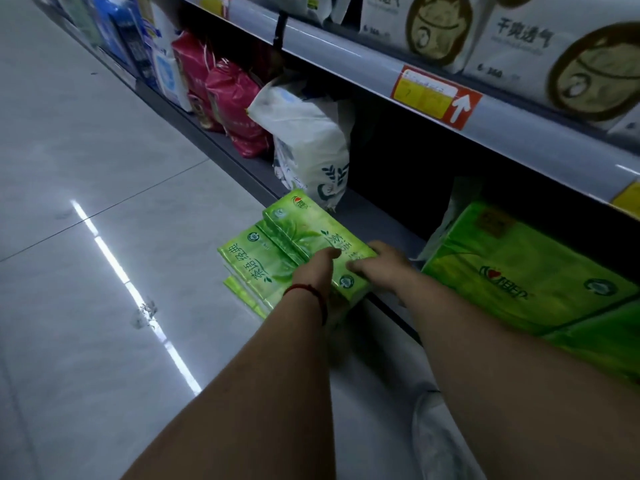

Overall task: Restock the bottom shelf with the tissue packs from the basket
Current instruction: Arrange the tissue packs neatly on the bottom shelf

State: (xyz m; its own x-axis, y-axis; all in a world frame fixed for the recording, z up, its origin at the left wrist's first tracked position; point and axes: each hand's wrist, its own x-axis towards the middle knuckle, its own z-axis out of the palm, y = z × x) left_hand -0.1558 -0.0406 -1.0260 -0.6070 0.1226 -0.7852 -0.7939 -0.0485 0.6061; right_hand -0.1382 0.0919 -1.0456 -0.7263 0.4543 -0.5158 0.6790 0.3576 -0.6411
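Several light green tissue packs point(277, 251) are stacked at the front lip of the dark bottom shelf point(377, 220), partly overhanging the floor. My left hand point(313, 268), with a red string on the wrist, lies on top of the stack with its fingers around the near edge of the upper pack. My right hand point(377, 263) rests on the right end of the same upper pack, fingers laid over it. The basket is out of view.
Larger green tissue bundles point(526, 271) fill the bottom shelf to the right. A white plastic-wrapped bag point(311, 143) and red packs point(239, 109) stand further left on that shelf. The upper shelf rail point(381, 74) with a price tag point(434, 97) overhangs. Grey tiled floor point(104, 237) lies to the left.
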